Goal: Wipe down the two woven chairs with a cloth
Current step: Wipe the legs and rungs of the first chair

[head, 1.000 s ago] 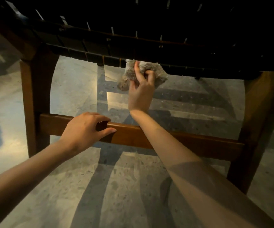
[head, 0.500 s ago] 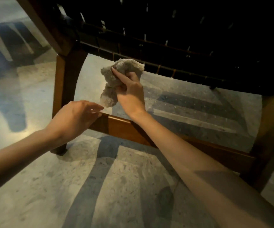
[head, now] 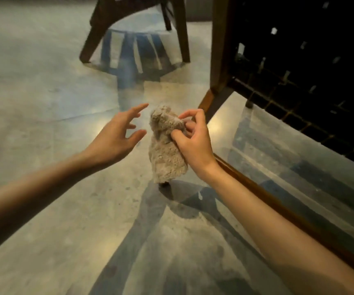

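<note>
Two grips: our right grip point(head: 193, 143) pinches the beige cloth point(head: 167, 150), just left of the near woven chair point(head: 219, 50); our left grip point(head: 116, 135), further left, is spread and empty.
Risk: we judge this fingertip pinch loose; the dangling cloth could drop onto the floor point(head: 44, 103).
Cause: a fumbled handover.

A speckled grey stone floor point(head: 33, 124) is stretching across the whole view, polished and glossy. Warm light is glancing off it in a yellowish glare point(head: 215, 125), and striped blue-grey shadows point(head: 125, 67) are falling across it. A dark wooden chair point(head: 179, 28) is standing farther back, while a second woven chair point(head: 220, 50) is rising close on the right.
</note>
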A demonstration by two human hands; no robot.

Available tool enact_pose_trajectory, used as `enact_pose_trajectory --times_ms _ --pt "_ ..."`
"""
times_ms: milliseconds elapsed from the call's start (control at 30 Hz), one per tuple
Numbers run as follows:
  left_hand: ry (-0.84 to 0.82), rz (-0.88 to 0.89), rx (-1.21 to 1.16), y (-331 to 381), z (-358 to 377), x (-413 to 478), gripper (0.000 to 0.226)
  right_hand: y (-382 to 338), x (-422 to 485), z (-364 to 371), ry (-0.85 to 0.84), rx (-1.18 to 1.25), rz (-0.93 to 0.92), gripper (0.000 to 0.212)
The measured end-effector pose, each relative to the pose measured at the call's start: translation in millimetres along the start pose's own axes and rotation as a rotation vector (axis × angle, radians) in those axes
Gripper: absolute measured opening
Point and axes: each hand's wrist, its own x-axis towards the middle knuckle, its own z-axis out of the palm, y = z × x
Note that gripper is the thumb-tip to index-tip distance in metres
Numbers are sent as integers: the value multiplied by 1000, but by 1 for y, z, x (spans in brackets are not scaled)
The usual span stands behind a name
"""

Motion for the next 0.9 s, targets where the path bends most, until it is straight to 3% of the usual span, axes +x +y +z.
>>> enact_pose_trajectory --times_ms 100,300,333,433,500,600,900 --pt "0 40 -21 -26 -22 3 53 -3 14 35 -88 17 131 29" --pt "-26 -26 -94 -65 -60 11 19 -15 51 76 -159 24 378 12" --pt "-62 -64 -126 -65 -71 12 16 -20 58 82 -189 -20 417 10" --pt "-133 -214 -274 -62 -104 7 12 -38 75 103 -316 -118 508 29" --pt "-159 -320 -352 -55 -126 2 15 -59 81 116 -361 -257 529 27" --pt "-203 -484 -425 -34 -166 -3 21 -106 85 131 -336 -276 611 13" --pt "-113 -700 -482 88 -335 13 30 -323 113 169 -175 -390 623 12"
